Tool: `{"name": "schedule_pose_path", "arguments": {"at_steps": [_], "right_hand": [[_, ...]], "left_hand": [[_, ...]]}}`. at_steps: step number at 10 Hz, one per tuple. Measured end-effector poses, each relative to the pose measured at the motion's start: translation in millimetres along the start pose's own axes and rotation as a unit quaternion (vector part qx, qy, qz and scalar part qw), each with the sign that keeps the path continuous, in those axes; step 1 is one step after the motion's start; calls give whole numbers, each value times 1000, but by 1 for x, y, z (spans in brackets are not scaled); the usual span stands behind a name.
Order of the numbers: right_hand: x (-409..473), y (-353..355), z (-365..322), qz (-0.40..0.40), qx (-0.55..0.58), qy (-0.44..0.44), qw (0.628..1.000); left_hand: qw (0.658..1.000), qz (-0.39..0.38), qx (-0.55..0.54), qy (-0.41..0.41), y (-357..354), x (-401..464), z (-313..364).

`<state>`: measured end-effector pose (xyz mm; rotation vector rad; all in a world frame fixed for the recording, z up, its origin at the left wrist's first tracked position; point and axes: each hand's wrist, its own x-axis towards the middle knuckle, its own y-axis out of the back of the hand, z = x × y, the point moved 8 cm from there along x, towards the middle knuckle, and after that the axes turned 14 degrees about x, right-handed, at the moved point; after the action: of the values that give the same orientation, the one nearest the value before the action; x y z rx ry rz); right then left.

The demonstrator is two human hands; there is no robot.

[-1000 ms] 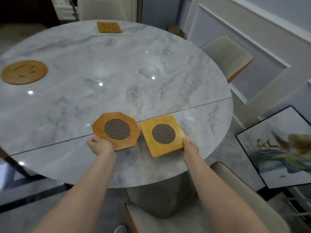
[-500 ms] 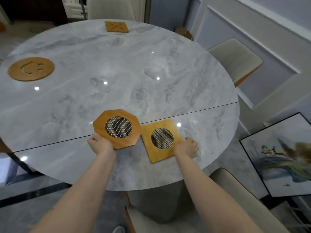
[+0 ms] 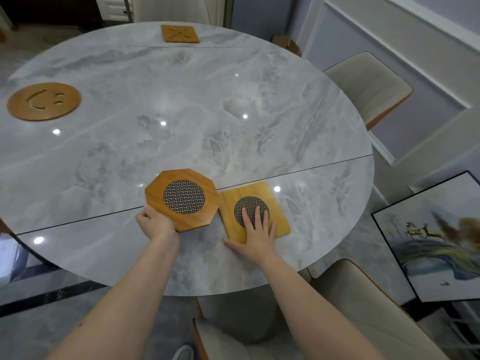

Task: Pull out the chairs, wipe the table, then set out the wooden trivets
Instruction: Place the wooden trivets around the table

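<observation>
Near chair: a pale upholstered chair (image 3: 363,307) shows at the bottom right of the frame, its back just below the tabletop (image 3: 181,120) edge; a second seat shows at bottom centre.
Right hand: the right hand (image 3: 255,233) lies flat, fingers (image 3: 257,214) spread and open, palm down on the square mesh trivet (image 3: 279,222); it presses rather than grips.
Left hand: the left hand (image 3: 155,224) has its fingers closed on the lower left edge of the octagonal mesh trivet (image 3: 181,179), thumb on top.
Trivet pair: the two lie flat at lower centre of the frame, edges touching or nearly so, across the dark seam in the marble.
Middle of the tabletop: bare, glossy, with lamp reflections; nothing stands in the way.
Far trivets: a round smiley trivet (image 3: 44,101) sits at the left edge of the frame and a square cut-out trivet (image 3: 180,34) at top centre, well apart from the near pair.
Far chair: another pale chair (image 3: 368,87) stands at upper right, clear of the tabletop.
Beyond: a framed painting (image 3: 436,237) leans on the floor at right.
Progress: chairs look drawn back and the surface looks clean; four trivets are out, so probably only the last placing remains.
</observation>
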<state>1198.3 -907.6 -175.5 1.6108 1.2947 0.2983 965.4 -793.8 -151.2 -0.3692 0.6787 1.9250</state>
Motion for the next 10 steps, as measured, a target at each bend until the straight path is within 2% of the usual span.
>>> {"name": "schedule_pose_path", "arguments": {"at_steps": [10], "right_hand": [[-8, -9, -2, 20, -11, -21, 1000]], "left_hand": [[999, -28, -26, 10, -9, 8, -11]]}}
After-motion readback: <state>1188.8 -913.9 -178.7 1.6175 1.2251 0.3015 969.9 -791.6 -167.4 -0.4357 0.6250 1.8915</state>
